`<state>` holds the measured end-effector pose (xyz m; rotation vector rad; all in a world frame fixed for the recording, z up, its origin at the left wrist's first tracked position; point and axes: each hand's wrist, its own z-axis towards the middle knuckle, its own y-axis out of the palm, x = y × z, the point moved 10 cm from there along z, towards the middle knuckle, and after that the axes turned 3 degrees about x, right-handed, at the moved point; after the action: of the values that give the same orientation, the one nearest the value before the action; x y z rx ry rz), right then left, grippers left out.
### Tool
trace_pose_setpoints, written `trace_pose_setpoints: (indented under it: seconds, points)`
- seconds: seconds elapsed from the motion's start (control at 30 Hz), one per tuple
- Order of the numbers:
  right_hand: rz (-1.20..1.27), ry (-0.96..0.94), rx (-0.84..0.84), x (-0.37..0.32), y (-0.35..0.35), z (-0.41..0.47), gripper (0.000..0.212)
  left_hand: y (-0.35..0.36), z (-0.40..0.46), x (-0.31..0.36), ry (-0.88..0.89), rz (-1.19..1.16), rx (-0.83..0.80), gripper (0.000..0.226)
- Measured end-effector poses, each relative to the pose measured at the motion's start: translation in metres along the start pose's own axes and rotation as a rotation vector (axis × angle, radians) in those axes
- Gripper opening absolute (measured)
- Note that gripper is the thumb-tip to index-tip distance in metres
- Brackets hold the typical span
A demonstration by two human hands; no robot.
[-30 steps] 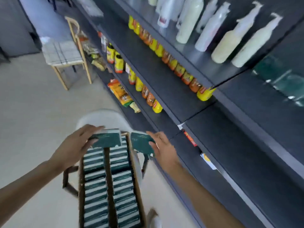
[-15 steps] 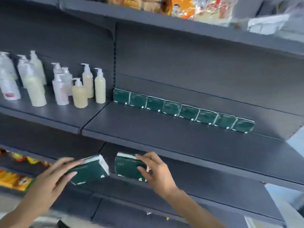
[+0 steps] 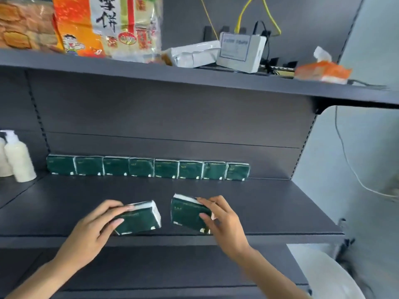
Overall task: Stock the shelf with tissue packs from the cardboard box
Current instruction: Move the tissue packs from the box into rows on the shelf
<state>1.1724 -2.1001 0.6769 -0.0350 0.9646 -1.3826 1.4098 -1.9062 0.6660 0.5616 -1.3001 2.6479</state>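
My left hand (image 3: 90, 231) grips a dark green tissue pack (image 3: 138, 219) over the front part of the dark grey shelf (image 3: 64, 203). My right hand (image 3: 224, 225) holds a second green tissue pack (image 3: 186, 213) just to its right, tilted. Both packs sit low over the shelf's front edge; whether they touch it I cannot tell. A row of several green tissue packs (image 3: 149, 168) stands upright against the shelf's back wall. The cardboard box is out of view.
White lotion bottles (image 3: 19, 160) stand at the shelf's left end. The upper shelf (image 3: 194, 79) carries snack bags (image 3: 105, 26), a white device with cables (image 3: 240, 51) and an orange tissue pack (image 3: 322, 71). A white rounded object (image 3: 328, 277) lies at the lower right.
Both hands lifted one pack each from the box and rose from below the shelf edge to over the shelf's front. The view swung up from the floor to the shelf.
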Motion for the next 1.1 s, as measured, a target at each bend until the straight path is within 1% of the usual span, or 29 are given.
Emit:
trace_pose_setpoints:
  seconds: [0.1,0.2,0.3,0.4,0.5,0.57,0.63,0.73,0.87,1.0,1.1]
  points:
    - [0.014,0.070,0.045,0.043,-0.034,0.003,0.034,0.031,0.039,0.018,0.020,0.000,-0.028,0.035]
    - [0.008,0.136,0.103,0.080,-0.064,0.002,0.032,0.062,0.075,0.026,0.043,-0.011,-0.044,0.044]
    - [-0.020,0.204,0.152,0.111,-0.088,0.000,0.032,0.095,0.108,0.038,0.128,-0.006,-0.103,0.035]
    - [-0.103,0.251,0.194,0.137,-0.108,-0.002,0.032,0.125,0.141,0.049,0.219,-0.026,-0.118,0.043]
    - [-0.155,0.306,0.260,0.163,-0.130,-0.007,0.030,0.153,0.174,0.072,0.291,-0.062,-0.135,0.036]
    - [-0.185,0.330,0.308,0.178,-0.146,-0.012,0.029,0.171,0.193,0.087,0.319,-0.080,-0.124,0.036]
    - [-0.200,0.363,0.345,0.194,-0.162,-0.017,0.029,0.193,0.211,0.103,0.336,-0.100,-0.142,0.038]
    - [-0.246,0.407,0.355,0.221,-0.185,-0.020,0.030,0.228,0.239,0.130,0.362,-0.153,-0.159,0.036]
    - [-0.288,0.427,0.379,0.262,-0.217,-0.012,0.032,0.275,0.284,0.168,0.378,-0.169,-0.119,0.034]
    - [-0.267,0.433,0.375,0.306,-0.242,0.002,0.036,0.322,0.330,0.195,0.324,-0.166,-0.059,0.032]
    - [-0.257,0.417,0.364,0.337,-0.255,0.014,0.041,0.354,0.362,0.212,0.317,-0.169,-0.040,0.032]
